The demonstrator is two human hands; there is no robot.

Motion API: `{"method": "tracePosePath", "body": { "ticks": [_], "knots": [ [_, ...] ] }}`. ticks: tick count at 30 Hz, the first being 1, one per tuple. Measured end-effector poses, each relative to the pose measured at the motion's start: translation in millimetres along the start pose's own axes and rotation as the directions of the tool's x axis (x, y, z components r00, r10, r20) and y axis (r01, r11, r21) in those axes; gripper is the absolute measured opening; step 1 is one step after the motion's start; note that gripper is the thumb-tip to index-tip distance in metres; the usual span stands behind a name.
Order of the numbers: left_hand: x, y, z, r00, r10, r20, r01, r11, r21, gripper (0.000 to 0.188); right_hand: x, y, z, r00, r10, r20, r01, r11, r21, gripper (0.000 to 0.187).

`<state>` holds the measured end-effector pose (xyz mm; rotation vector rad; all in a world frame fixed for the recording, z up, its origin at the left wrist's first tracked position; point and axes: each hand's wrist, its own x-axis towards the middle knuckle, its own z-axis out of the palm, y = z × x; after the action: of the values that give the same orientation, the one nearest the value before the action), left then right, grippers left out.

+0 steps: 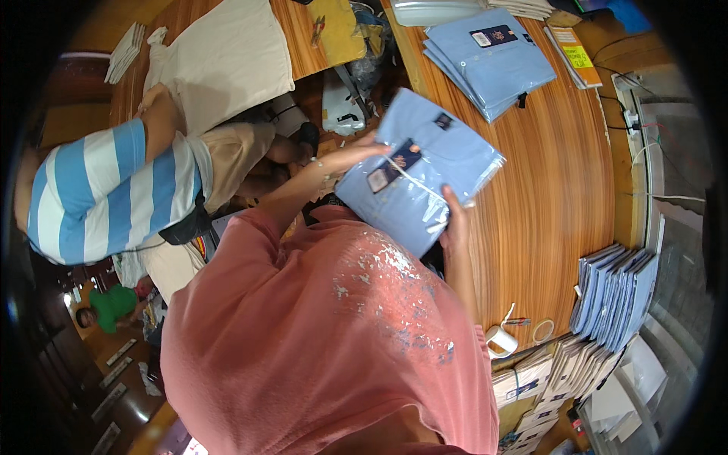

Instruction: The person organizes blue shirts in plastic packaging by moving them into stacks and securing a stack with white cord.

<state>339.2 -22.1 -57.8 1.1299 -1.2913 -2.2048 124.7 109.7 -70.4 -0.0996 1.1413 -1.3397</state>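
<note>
A folded light-blue shirt in a clear plastic bag (455, 152) is held up in front of my chest, tilted, with a dark tag on its front. My left hand (362, 154) grips its left edge, fingers reaching onto the front near the tag. My right hand (456, 224) holds the lower right side, thumb on the plastic and the other fingers hidden behind. A pale strip, perhaps glare or a fold in the bag, crosses the front. Beyond it, a small stack of similar bagged shirts (485, 72) lies on the wooden table (546, 197).
At right stands a tall stack of bagged blue shirts (614, 296). A white mug (500, 341) and a tape roll (543, 331) sit by the table's near edge. To my left, a person in a striped shirt (114, 189) works at a table with cream cloth (227, 64).
</note>
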Motion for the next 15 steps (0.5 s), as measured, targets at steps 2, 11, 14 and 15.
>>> {"method": "tracePosePath", "body": {
  "ticks": [2, 11, 14, 15],
  "knots": [
    [-1.5, -27.5, -43.6, 1.0, -0.019, -0.008, 0.017, 0.984, -0.175, 0.053, 1.9, 9.7, 45.7, 0.994, -0.107, 0.02, 0.109, 0.976, -0.191, 0.077],
    [18.5, -112.1, -154.4, 0.96, -0.268, -0.085, 0.251, 0.953, -0.168, 0.073, 59.5, 104.5, 114.8, 0.987, -0.129, -0.101, 0.103, 0.968, -0.228, 0.059],
    [32.6, -134.8, -184.4, 0.942, -0.324, -0.088, 0.321, 0.946, -0.052, 0.077, 74.6, 127.1, 112.3, 0.986, -0.09, -0.143, 0.065, 0.983, -0.173, 0.062],
    [38.2, -130.3, -181.3, 0.934, -0.351, -0.061, 0.35, 0.936, -0.031, 0.076, 81.1, 135.5, 107.2, 0.983, -0.078, -0.166, 0.052, 0.986, -0.156, 0.063]
  ]
}}
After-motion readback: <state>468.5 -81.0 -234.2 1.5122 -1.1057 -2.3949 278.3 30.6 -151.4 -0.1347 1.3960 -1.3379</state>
